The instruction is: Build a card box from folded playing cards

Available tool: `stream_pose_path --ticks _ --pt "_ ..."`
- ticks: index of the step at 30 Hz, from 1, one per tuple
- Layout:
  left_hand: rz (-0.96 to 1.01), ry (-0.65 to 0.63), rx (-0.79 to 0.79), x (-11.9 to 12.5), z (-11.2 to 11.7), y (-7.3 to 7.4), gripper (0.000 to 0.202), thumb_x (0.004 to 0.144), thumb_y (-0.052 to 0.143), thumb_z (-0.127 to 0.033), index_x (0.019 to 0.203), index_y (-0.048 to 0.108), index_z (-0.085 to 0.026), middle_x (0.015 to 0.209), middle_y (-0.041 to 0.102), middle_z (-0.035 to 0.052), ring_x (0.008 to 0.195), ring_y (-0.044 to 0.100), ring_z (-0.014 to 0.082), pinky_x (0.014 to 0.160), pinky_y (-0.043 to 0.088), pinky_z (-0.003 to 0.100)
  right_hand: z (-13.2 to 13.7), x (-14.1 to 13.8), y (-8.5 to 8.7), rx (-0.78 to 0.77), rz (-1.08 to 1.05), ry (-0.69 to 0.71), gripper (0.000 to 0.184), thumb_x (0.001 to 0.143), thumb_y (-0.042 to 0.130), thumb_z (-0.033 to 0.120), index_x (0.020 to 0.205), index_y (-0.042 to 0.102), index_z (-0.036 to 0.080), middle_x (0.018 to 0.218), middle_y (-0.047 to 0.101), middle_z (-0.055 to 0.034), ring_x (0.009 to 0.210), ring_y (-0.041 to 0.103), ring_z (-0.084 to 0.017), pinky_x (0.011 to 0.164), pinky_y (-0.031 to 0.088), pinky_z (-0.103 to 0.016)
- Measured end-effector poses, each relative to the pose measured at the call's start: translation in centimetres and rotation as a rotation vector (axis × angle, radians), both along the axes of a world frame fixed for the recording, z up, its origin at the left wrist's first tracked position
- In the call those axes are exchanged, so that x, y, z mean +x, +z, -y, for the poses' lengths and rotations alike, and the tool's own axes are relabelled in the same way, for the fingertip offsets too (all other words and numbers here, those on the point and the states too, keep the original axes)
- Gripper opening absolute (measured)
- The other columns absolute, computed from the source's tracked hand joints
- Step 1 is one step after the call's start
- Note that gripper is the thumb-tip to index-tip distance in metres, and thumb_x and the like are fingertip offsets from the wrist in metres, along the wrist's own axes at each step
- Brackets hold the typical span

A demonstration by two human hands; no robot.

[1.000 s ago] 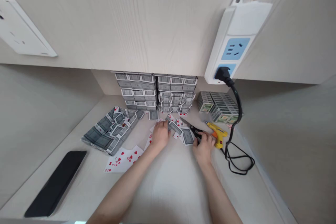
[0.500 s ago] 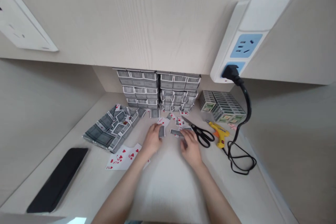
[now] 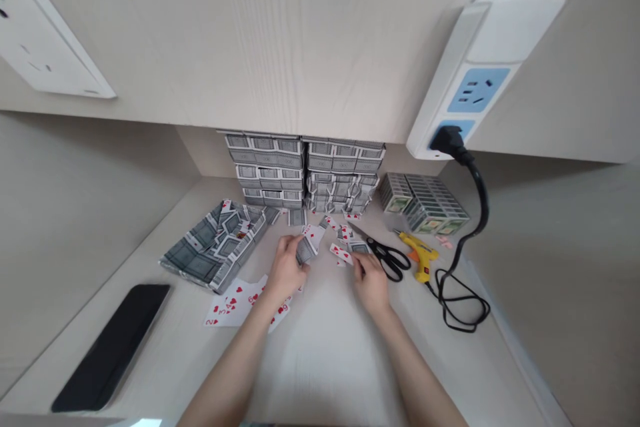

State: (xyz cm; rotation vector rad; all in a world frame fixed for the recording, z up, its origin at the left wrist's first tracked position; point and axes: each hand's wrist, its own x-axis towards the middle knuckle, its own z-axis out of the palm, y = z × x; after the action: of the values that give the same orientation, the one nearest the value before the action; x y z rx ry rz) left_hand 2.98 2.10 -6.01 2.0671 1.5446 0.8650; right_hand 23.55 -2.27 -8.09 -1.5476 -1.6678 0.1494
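My left hand (image 3: pixel 287 271) is closed on a grey-backed playing card piece (image 3: pixel 306 251), tilted up from the table. Beside that piece lies a white card with red diamonds (image 3: pixel 313 234). A narrow cut card strip with red hearts (image 3: pixel 341 253) is pinched in the fingers of my right hand (image 3: pixel 371 282). Behind the right fingers rests a grey-backed card piece (image 3: pixel 359 247). More small cut pieces with red marks (image 3: pixel 345 233) are scattered just beyond both hands. Under my left forearm, a fan of heart cards (image 3: pixel 240 300) is partly hidden.
Black-handled scissors (image 3: pixel 390 258) and a yellow glue gun (image 3: pixel 421 255) lie on the right. A card-covered tray (image 3: pixel 185 263) holds card pieces; a black phone-like slab (image 3: pixel 113 347) lies front left. Stacked card-covered boxes (image 3: pixel 267 177) and card packs (image 3: pixel 435 200) stand behind. A power strip (image 3: pixel 480 80) hangs above.
The strip at my right hand showed its grey back and now shows red hearts, lifted in the fingers. My left hand has tilted its card piece. The view has shifted slightly.
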Motion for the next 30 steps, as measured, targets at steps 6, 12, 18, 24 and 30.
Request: stream_pose_path --ticks 6,12,18,24,30 --pt "-0.040 0.076 0.138 -0.8 -0.5 0.3 0.054 0.067 0.059 -0.020 0.119 0.044 -0.019 0.108 0.048 0.0079 0.104 0.046 0.0226 0.092 0.038 0.036 -1.5 -1.2 1.2 -0.141 -0.149 -0.103 0.027 0.081 0.044 0.029 0.095 0.062 0.016 0.075 0.068 -0.0069 0.062 0.062 -0.019 0.060 0.047 -0.030" --pt "-0.204 0.275 0.257 -2.2 -1.0 0.2 0.051 0.069 0.053 -0.011 0.119 0.047 -0.015 0.113 0.046 0.0125 0.108 0.042 0.0275 0.095 0.035 0.042 -2.0 -2.5 0.0 -0.253 -0.404 -0.073 0.034 0.080 0.041 0.032 0.102 0.059 0.014 0.082 0.069 -0.0080 0.045 0.058 -0.015 0.050 0.047 -0.029" --pt "-0.250 0.155 0.288 -1.0 -0.5 0.0 0.037 0.078 0.051 -0.025 0.114 0.052 -0.016 0.116 0.049 0.0114 0.110 0.042 0.0272 0.095 0.035 0.041 -0.7 -0.1 0.4 -0.165 -0.182 -0.131 0.034 0.077 0.046 0.036 0.099 0.064 0.016 0.081 0.069 -0.0069 0.047 0.053 -0.014 0.051 0.044 -0.027" --pt "-0.350 0.078 0.220 -0.1 -0.5 -1.1 0.047 0.079 0.051 -0.034 0.122 0.045 -0.014 0.119 0.052 0.0124 0.111 0.042 0.0278 0.097 0.026 0.047 -0.8 5.7 0.1 -0.096 0.182 -0.365 0.026 0.071 0.049 0.023 0.088 0.066 0.013 0.086 0.066 -0.0120 0.079 0.055 -0.024 0.076 0.041 -0.037" --pt "-0.302 0.076 0.212 -0.4 -0.8 -0.7 0.043 0.075 0.058 -0.026 0.116 0.050 -0.017 0.110 0.057 0.0090 0.104 0.047 0.0254 0.097 0.028 0.043 -1.0 6.5 -0.9 -0.112 0.323 -0.360 0.035 0.067 0.047 0.014 0.099 0.063 0.012 0.099 0.063 -0.0125 0.090 0.051 -0.027 0.081 0.039 -0.039"
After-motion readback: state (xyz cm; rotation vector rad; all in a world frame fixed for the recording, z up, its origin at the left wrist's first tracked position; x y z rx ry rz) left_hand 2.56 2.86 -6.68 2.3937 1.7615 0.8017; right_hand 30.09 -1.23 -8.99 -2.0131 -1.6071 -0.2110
